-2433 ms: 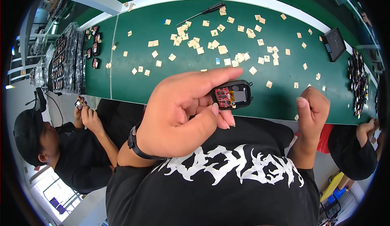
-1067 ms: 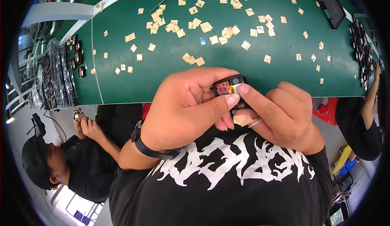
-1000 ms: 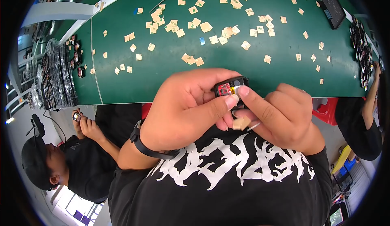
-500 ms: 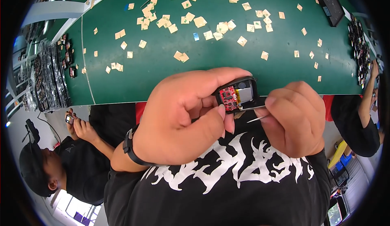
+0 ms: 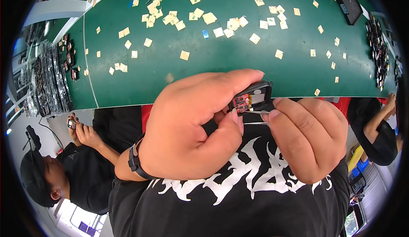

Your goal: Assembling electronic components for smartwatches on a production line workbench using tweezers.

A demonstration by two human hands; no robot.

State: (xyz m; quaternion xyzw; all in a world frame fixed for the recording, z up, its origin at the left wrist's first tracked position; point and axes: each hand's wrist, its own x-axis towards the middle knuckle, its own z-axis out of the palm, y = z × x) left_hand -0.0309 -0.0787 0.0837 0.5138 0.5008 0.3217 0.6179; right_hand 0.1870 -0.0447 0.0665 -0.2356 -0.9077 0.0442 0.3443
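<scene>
My left hand (image 5: 196,122) is closed around a small black device casing (image 5: 268,93), with the thumb at its lower edge and the index finger along its top. Inside the open casing is a red circuit board (image 5: 241,102) beside a silver-grey part, probably a battery. Metal tweezers (image 5: 257,123) are pinched in my right hand (image 5: 309,139), their two arms spread. One tip reaches the casing's lower edge by the board, and the other lies below it near my left thumb. Whether the tips touch anything is too small to tell.
Many small cream paper squares (image 5: 209,18) are scattered over the green table (image 5: 162,66). A black box (image 5: 348,6) stands far right. Stacked dark strips (image 5: 53,79) line the left end, and dark parts (image 5: 378,51) heap at the right. Co-workers (image 5: 81,169) sit on both sides.
The tweezers have swung from pointing down-left to reaching the casing's lower edge. The casing is tilted, showing less of its inside. A blurred square has appeared above my left hand.
</scene>
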